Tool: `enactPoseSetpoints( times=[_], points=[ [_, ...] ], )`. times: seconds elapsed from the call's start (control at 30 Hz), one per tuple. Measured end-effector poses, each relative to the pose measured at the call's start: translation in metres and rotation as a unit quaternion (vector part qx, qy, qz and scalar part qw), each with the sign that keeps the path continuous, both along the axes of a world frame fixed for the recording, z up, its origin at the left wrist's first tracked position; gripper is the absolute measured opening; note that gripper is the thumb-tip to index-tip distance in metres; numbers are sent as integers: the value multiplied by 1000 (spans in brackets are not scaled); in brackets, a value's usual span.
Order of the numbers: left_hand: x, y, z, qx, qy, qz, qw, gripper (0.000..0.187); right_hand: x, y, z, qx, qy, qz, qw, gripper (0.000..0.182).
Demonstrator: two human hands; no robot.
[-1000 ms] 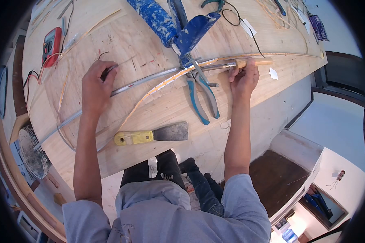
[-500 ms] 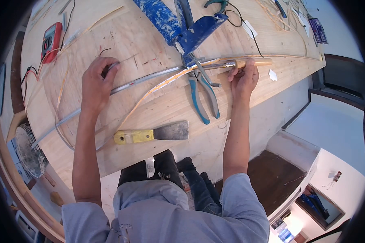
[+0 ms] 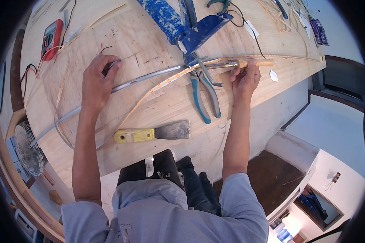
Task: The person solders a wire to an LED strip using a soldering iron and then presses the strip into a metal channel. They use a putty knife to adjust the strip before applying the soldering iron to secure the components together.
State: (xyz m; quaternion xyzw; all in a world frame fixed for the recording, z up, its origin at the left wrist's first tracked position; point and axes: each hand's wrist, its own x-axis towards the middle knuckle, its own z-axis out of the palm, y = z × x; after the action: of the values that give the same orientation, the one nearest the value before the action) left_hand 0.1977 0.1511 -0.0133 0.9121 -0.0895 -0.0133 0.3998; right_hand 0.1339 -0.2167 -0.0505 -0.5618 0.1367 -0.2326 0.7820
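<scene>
Little has shifted since the earlier frame. Through the head camera, I see my right hand (image 3: 245,82) with fingers clamped on a slim, wooden-handled metal tool (image 3: 242,63) above the pale wooden tabletop (image 3: 166,106); my left hand (image 3: 98,81) pinches a thin greyish piece (image 3: 115,62).

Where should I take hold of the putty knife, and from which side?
Best on the putty knife's yellow handle, likely from above and the near side: it lies flat, handle leftward, dark blade rightward, and the LED strip passes close to the handle's left end on the far side.
</scene>
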Motion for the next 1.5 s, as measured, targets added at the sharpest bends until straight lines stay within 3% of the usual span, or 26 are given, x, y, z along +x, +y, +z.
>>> enactPoseSetpoints(
  times=[0.37,0.47,0.57,0.67,0.7,0.77,0.97,1.07,1.17,1.27,1.5],
  points=[
    [1,2,-3,-7,1,-1,1000,16,-1,-7,-3,40,-9,-11,999,33],
    [4,4,-5,-82,36,-2,996,17,1,-8,-3,81,-3,-47,996,30],
    [-17,-7,28,-32,64,40,997,18,1,-11,-7,90,-20,-50,995,29],
    [-46,-20,43,-15,78,-19,997,16,2,-13,-10,102,-37,-42,993,29],
    [-58,-26,32,-43,13,-44,998,15,2,-14,-10,99,-40,-40,993,29],
    [-73,-44,32,-48,-10,-89,995,15,1,-13,-9,97,-45,-38,994,29],
    [-74,-84,30,-9,-57,-77,995,19,2,-11,-6,115,-42,-54,991,28],
    [-72,-86,17,28,-140,-87,986,21,2,-11,-6,122,-60,-44,990,29],
    [-74,-93,13,17,-108,-53,993,22,2,-11,-4,126,-49,-50,990,29],
    [-71,-96,18,87,-175,-88,977,22,3,-10,-4,111,-38,-58,991,35],
    [-59,-95,11,118,-135,-99,979,18,3,-8,-2,106,-22,-57,993,30]
  ],
)
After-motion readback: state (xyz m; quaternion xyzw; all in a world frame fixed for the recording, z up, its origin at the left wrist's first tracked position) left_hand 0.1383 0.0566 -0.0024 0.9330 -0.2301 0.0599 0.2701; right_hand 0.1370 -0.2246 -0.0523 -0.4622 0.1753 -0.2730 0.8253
